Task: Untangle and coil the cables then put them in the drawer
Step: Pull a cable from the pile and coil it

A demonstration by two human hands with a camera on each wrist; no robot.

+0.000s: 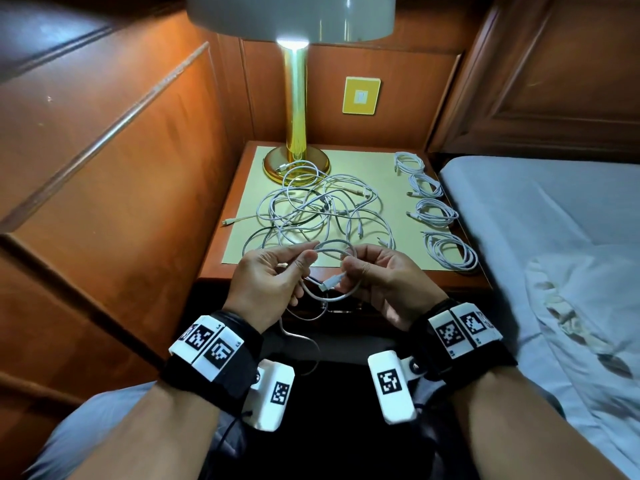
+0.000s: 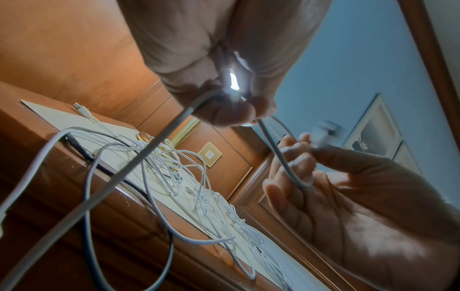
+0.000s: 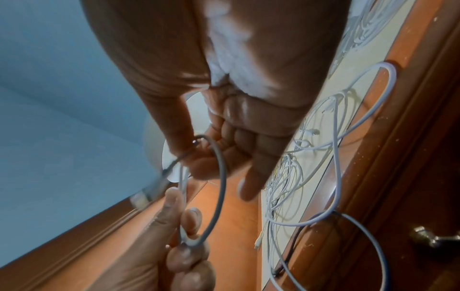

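I am holding a white cable (image 1: pixel 333 268) up in front of me, between my knees and the nightstand (image 1: pixel 221 258). My left hand (image 1: pixel 266 285) is pinching a small loop of it between thumb and fingertips; in the left wrist view the strand is running out from under my curled fingers (image 2: pixel 231 112) and trailing down past the nightstand's front edge. My right hand (image 1: pixel 377 282) is gripping the other side of the loop, thumb and forefinger closing on the cable just behind its white USB plug (image 1: pixel 330 283), which is pointing toward my left hand. In the right wrist view the loop (image 3: pixel 219 189) is arching from my right fingers to my left thumb (image 3: pixel 171 206).

Just beyond my hands, the tangled cables (image 1: pixel 318 209) are sprawling over the pale mat (image 1: pixel 374 168) on the nightstand, one plug end (image 1: pixel 227 222) poking out past the mat's left edge, and a few strands are hanging over the front edge. Along the mat's right side, four coiled cables (image 1: pixel 446 251) are lying in a row, apart from one another. At the back, the brass lamp (image 1: pixel 296 109) is standing with its base touching the tangle. A yellow wall plate (image 1: pixel 361 95) is sitting on the wood panelling behind. The bed (image 1: pixel 540 216) is lying to my right.
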